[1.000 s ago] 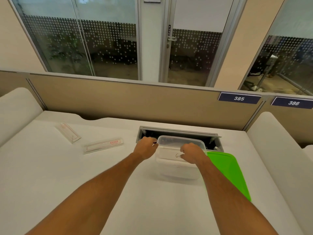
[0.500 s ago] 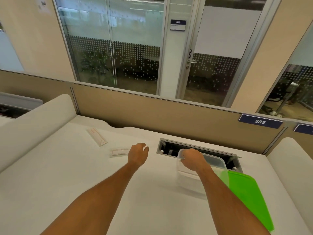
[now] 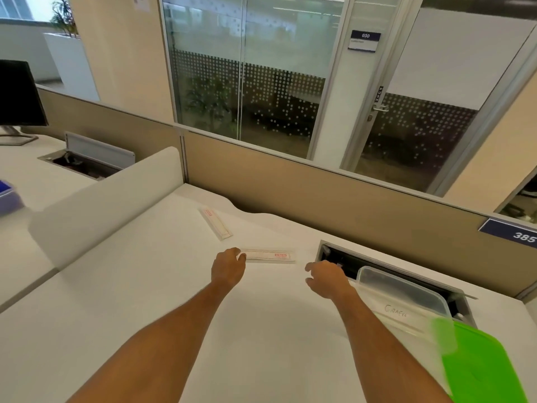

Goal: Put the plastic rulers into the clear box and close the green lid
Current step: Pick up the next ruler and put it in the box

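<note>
Honestly, the slip risk is real: the left hand (image 3: pixel 228 267) only touches the end of the near ruler (image 3: pixel 269 255) with its fingertips, no grip closed yet, and a flat ruler on the counter (image 3: pixel 145 301) could skid away. The second ruler (image 3: pixel 216 223) lies farther back. The right hand (image 3: pixel 327 279) hovers loosely open beside the clear box (image 3: pixel 406 303), with the green lid (image 3: pixel 488 370) off.

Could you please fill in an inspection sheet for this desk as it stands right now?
Surface: white desk.
Job's things: near ruler and far ruler flat on desk; clear box open; green lid beside it.
Clutter: nothing seen.
Grips: left hand touches near ruler's end; right hand loose, holding nothing.
Cables: open cable hatch, contents unclear.
Surroundings: beige partition, glass doors.
</note>
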